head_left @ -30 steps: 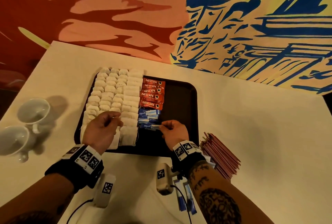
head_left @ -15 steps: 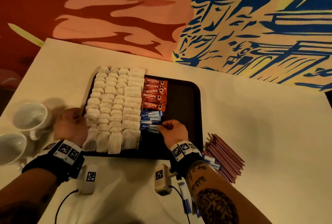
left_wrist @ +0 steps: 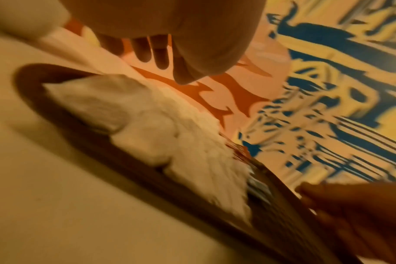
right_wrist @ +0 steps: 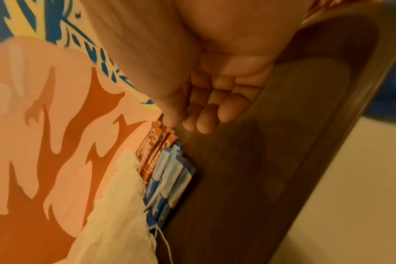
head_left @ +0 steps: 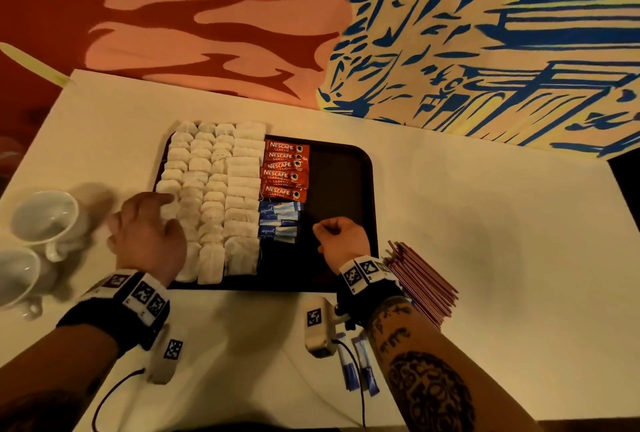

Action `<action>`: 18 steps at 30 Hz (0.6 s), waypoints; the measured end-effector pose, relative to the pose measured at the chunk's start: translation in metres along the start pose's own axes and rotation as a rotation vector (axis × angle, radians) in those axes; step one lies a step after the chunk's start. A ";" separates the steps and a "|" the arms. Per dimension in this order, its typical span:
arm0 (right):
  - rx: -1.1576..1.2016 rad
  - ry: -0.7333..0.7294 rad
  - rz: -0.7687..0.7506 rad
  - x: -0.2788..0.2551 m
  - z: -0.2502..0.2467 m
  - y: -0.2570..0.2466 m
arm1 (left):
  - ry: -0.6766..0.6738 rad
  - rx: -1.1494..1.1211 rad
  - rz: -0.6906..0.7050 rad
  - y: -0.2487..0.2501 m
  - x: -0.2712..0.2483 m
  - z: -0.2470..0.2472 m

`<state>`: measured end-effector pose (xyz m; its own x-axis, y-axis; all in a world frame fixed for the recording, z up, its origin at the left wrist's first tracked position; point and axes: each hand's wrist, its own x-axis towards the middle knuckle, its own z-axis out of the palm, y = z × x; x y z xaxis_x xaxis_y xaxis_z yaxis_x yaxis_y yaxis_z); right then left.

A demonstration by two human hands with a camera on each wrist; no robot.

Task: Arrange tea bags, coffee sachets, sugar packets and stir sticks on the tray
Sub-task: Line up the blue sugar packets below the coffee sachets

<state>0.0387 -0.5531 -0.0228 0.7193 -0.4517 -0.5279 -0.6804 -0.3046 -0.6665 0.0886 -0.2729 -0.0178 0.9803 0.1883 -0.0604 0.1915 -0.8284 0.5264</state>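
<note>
A dark tray [head_left: 341, 185] holds rows of white tea bags [head_left: 211, 189] on its left, red coffee sachets [head_left: 285, 170] in the middle and blue sugar packets [head_left: 278, 222] below them. My left hand [head_left: 149, 234] lies over the tray's left edge with straight fingers touching the outer tea bags [left_wrist: 147, 128]. My right hand [head_left: 341, 237] hovers over the bare tray floor [right_wrist: 283, 142], just right of the sugar packets [right_wrist: 170, 178], fingers loosely curled and holding nothing. A pile of red stir sticks [head_left: 422, 279] lies on the table right of the tray.
Two white cups [head_left: 45, 216] lie at the table's left edge, close to my left hand. Two blue sugar packets [head_left: 358, 369] lie on the table by my right forearm. A painted wall stands behind the table.
My left hand came from the table beside the cups back to the tray's left tea bags. My right hand let go of the blue sugar packet and drew back to the right.
</note>
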 end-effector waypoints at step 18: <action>-0.282 0.039 0.000 -0.050 -0.108 0.109 | -1.010 0.416 1.323 0.119 -0.180 0.102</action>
<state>-0.0868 -0.6544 -0.0125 0.7172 -0.4820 -0.5033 -0.6964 -0.5232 -0.4913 -0.0605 -0.4592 -0.0308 0.0781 -0.9316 -0.3550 -0.8735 -0.2356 0.4261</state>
